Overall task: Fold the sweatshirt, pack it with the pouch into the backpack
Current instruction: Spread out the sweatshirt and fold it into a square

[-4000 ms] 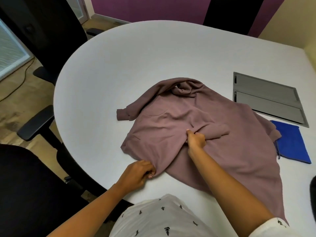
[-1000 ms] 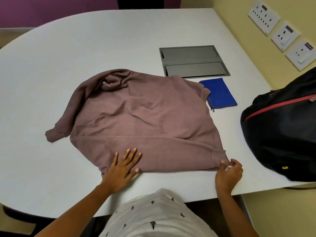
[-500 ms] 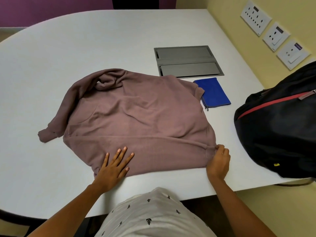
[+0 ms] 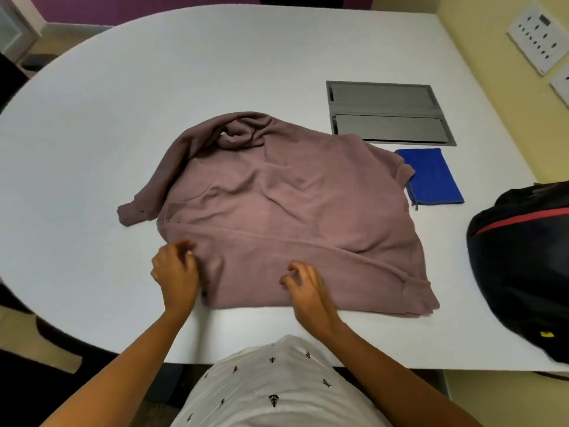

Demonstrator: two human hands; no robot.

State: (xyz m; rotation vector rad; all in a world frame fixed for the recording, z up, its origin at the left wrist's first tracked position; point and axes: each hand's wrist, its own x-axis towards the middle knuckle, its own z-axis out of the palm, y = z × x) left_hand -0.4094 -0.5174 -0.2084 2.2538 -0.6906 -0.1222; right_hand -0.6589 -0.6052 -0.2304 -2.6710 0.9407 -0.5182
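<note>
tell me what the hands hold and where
Cannot tell: left hand and right hand curl over the sweatshirt near its hem, no clear grip.

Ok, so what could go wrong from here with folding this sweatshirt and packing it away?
The sweatshirt lies with its far right corner against or over the blue pouch, so folding that side may drag it along. Its near hem sits close to the table edge and could slide off. The hood and one sleeve are bunched; folded like this, the bundle may fit the backpack poorly.
</note>
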